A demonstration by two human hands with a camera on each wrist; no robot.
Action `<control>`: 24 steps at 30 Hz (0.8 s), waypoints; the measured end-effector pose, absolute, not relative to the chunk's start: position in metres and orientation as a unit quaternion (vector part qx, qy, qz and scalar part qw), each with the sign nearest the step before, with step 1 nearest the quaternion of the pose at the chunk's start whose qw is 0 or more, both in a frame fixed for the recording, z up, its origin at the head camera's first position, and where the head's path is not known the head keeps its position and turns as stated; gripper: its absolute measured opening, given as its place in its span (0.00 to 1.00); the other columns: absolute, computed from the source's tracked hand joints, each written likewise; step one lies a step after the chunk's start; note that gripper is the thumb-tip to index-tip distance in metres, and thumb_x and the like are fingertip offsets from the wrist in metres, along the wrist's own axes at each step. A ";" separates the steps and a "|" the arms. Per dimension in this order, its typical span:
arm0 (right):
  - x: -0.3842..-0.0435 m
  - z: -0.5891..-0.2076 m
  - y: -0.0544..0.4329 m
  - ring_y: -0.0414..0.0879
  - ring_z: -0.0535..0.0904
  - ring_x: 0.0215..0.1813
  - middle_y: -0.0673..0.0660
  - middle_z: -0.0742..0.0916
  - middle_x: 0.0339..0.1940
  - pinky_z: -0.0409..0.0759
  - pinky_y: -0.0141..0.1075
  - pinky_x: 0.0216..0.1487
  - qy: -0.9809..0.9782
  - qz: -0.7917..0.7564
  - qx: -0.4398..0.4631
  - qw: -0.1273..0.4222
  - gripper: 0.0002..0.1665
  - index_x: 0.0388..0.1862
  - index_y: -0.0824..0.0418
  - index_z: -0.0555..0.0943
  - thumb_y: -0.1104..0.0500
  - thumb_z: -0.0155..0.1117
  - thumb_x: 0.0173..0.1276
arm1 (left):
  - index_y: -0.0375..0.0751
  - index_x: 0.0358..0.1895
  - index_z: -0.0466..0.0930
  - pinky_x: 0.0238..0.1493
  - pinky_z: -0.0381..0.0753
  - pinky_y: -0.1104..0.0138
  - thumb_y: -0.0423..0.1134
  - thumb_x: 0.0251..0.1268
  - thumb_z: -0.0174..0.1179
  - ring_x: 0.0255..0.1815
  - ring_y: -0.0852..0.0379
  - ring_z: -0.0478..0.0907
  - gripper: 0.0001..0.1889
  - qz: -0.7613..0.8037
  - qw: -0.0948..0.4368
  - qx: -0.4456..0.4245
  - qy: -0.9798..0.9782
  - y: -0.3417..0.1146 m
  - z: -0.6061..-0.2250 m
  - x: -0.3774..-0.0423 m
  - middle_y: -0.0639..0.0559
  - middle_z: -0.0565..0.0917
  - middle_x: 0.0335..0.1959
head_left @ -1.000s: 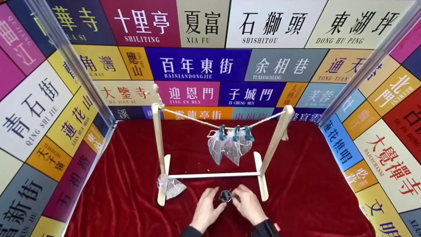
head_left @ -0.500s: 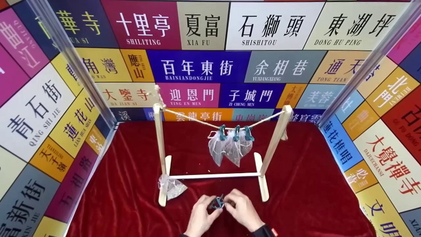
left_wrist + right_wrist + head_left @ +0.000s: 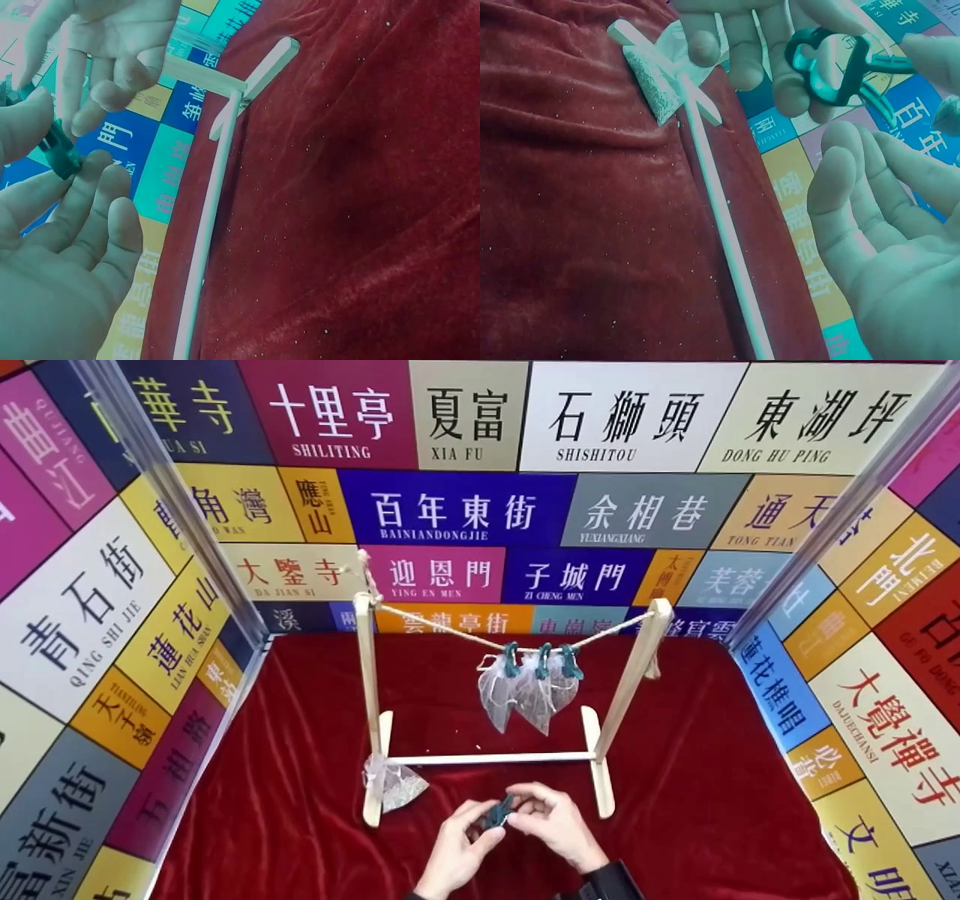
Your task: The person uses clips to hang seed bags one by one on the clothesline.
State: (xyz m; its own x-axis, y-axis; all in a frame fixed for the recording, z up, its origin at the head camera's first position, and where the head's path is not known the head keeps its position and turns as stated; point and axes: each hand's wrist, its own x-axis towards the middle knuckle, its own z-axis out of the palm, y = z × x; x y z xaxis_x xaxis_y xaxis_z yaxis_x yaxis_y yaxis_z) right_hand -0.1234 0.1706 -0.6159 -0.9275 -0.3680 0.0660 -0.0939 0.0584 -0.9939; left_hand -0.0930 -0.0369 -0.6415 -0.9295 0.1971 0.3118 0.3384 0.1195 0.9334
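A dark green plastic clothespin [image 3: 499,812] is between my two hands, low over the red cloth in front of the wooden rack [image 3: 487,759]. My left hand [image 3: 456,844] pinches it between thumb and forefinger. Opposite, my right hand [image 3: 555,821] has thumb and forefinger at its other end, with the remaining fingers curled. In the right wrist view the clothespin [image 3: 840,67] shows its looped jaw and two thin handles, which point to my right thumb. The left wrist view has one end of the clothespin [image 3: 60,150] by my left fingertips.
A twisted rope [image 3: 435,624] spans the rack's posts; several white mesh bags [image 3: 495,697] hang from it by green clothespins [image 3: 545,660]. Another mesh bag [image 3: 405,787] with pale contents lies against the rack's left foot. Signboard walls [image 3: 457,510] enclose the red cloth [image 3: 285,810].
Both hands have closed in on the clothespin and shifted slightly left with it. Its loop, seen face-on before, has turned more edge-on. The hanging bags stay put.
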 end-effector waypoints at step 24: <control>-0.128 -0.622 0.166 0.46 0.88 0.29 0.71 0.87 0.35 0.86 0.30 0.34 0.746 -0.658 -0.092 -0.053 0.12 0.44 0.78 0.86 0.79 0.69 0.60 | 0.27 0.67 0.74 0.42 0.79 0.50 0.37 0.59 0.71 0.36 0.40 0.81 0.33 -0.466 0.259 0.247 -0.809 -0.143 -0.639 -0.147 0.30 0.75 0.56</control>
